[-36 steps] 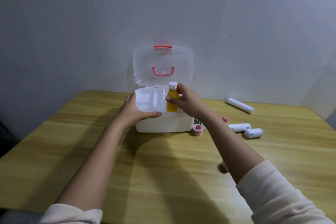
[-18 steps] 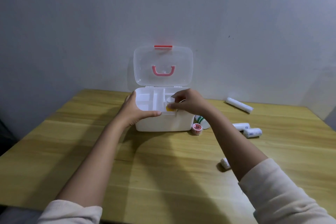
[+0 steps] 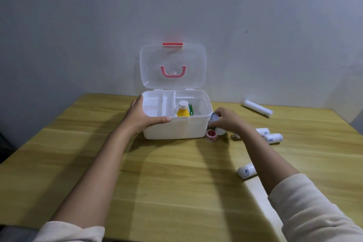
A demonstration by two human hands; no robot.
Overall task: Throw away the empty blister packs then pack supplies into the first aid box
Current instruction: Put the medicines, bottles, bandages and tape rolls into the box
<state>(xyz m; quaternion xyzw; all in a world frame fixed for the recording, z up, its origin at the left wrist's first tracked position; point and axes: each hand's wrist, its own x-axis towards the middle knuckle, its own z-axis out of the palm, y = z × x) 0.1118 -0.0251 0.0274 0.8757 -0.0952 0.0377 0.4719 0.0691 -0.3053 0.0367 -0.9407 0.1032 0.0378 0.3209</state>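
The white first aid box (image 3: 176,129) stands open on the wooden table, its clear lid (image 3: 172,66) upright against the wall. An orange bottle with a white cap (image 3: 183,111) stands inside the box's right compartment, beside a green-edged packet (image 3: 190,109). My left hand (image 3: 144,118) grips the box's front left rim, thumb along the edge. Just right of the box, my right hand (image 3: 228,121) closes its fingers around a white container (image 3: 215,119) with a blue mark. A pink tape roll (image 3: 211,135) lies against the box's front right corner.
White bandage rolls lie to the right: a pair (image 3: 272,136) beyond my right forearm, one (image 3: 246,170) nearer me, and a long roll (image 3: 257,108) by the wall. The table's far edge meets the grey wall.
My right hand lowered the orange bottle into the box, let it go, and moved right out of the box onto the white container. My left hand has stayed on the rim.
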